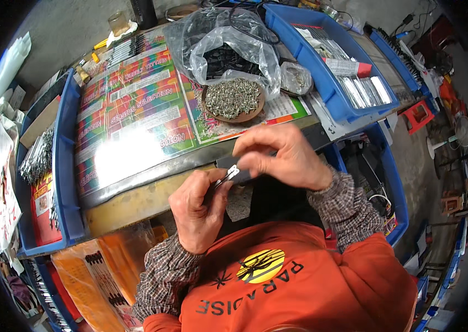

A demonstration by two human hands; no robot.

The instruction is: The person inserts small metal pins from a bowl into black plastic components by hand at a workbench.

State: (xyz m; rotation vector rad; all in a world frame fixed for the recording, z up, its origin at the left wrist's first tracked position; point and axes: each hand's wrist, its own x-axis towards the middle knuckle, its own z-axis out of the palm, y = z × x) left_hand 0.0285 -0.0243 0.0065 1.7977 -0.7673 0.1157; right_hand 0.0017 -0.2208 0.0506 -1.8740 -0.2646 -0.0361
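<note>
My left hand (196, 209) is closed, pinching a small flat silver metal piece (233, 172) between thumb and forefinger. The piece has small holes near its tip and points up toward my right hand. Beside that tip is my right hand (286, 155), its fingers curled inward with thumb and fingertips drawn together. Those fingertips are slightly blurred, and anything between them is too small to make out. Just beyond my hands, on the bench, a round brown dish (234, 115) is heaped with tiny metal pins or rivets (233, 97).
Behind the dish lies a clear plastic bag (189, 33) of black parts. A blue bin (322, 66) at right holds silver strips; another blue bin (70, 166) at left holds metal pieces. Colourful printed sheets (140, 105) cover the bench. An open blue crate (392, 171) stands below right.
</note>
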